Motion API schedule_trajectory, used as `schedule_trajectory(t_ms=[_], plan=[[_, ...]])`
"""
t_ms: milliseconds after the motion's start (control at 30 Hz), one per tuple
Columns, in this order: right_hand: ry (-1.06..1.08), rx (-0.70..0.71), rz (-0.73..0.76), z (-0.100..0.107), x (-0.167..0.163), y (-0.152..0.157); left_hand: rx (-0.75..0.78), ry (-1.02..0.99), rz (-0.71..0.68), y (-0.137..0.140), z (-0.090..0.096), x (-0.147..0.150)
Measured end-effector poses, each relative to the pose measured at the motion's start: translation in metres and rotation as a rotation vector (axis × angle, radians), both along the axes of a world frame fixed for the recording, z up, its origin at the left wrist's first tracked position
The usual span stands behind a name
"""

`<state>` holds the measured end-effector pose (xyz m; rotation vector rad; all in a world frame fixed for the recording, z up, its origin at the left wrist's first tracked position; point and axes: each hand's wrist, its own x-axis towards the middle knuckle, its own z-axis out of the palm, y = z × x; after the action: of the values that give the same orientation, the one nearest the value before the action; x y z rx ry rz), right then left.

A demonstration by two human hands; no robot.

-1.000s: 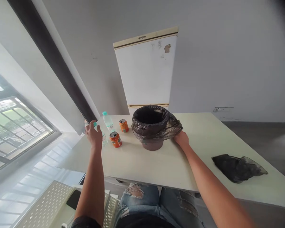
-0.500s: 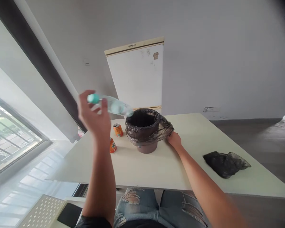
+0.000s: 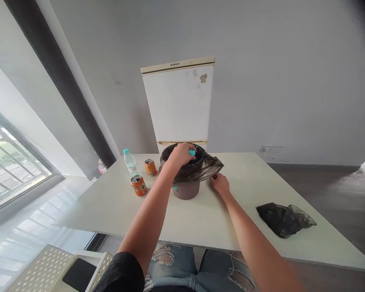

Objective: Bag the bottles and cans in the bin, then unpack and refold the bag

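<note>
My left hand (image 3: 182, 155) reaches into the mouth of a small brown trash bin (image 3: 187, 191). Its fingers are closed around a plastic bottle (image 3: 192, 152), of which only the teal cap shows; the body is hidden in the bin. A black garbage bag (image 3: 197, 172) lines the bin and hangs over its rim, spreading out to the right. Beside the bin, my right hand (image 3: 220, 184) is low near the table, its curled fingers closed at the bag's loose edge. Left of the bin stand two orange soda cans (image 3: 138, 185) and a clear teal-capped bottle (image 3: 130, 162).
A crumpled black plastic bag (image 3: 286, 220) lies on the right of the pale table (image 3: 200, 227). Behind the table stands a white refrigerator (image 3: 179, 101). At lower left are a perforated cream-coloured rack (image 3: 45, 267) and a dark flat object (image 3: 79, 275).
My left hand has moved right and down from left of the bin, bringing the bottle into its mouth. The other bottle and both cans now show fully. My right hand has stayed by the bin.
</note>
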<state>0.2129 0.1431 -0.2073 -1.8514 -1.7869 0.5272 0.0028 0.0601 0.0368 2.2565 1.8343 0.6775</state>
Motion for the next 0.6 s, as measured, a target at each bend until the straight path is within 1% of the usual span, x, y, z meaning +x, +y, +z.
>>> schedule_trajectory(t_ms=[167,233,300,433,500,533,600], plan=[[0.027,-0.001,0.02,-0.001,0.0,-0.001,-0.167,0.124,-0.052,0.003,0.004,0.005],[0.032,-0.001,0.027,-0.001,0.001,-0.001,-0.205,0.148,-0.071,0.003,0.005,0.007],[0.035,0.001,0.03,-0.002,0.001,0.0,-0.21,0.156,-0.082,0.003,0.006,0.009],[0.041,0.005,0.031,-0.003,0.001,0.0,-0.168,0.117,-0.084,0.004,0.007,0.009],[0.045,0.005,0.032,-0.002,0.001,0.0,-0.119,0.078,-0.067,0.002,0.009,0.005],[0.048,0.004,0.031,-0.002,0.001,0.0,-0.077,0.033,-0.04,-0.001,0.01,0.0],[0.055,0.0,0.031,-0.002,0.001,-0.001,0.055,-0.099,0.064,-0.006,0.014,-0.017]])
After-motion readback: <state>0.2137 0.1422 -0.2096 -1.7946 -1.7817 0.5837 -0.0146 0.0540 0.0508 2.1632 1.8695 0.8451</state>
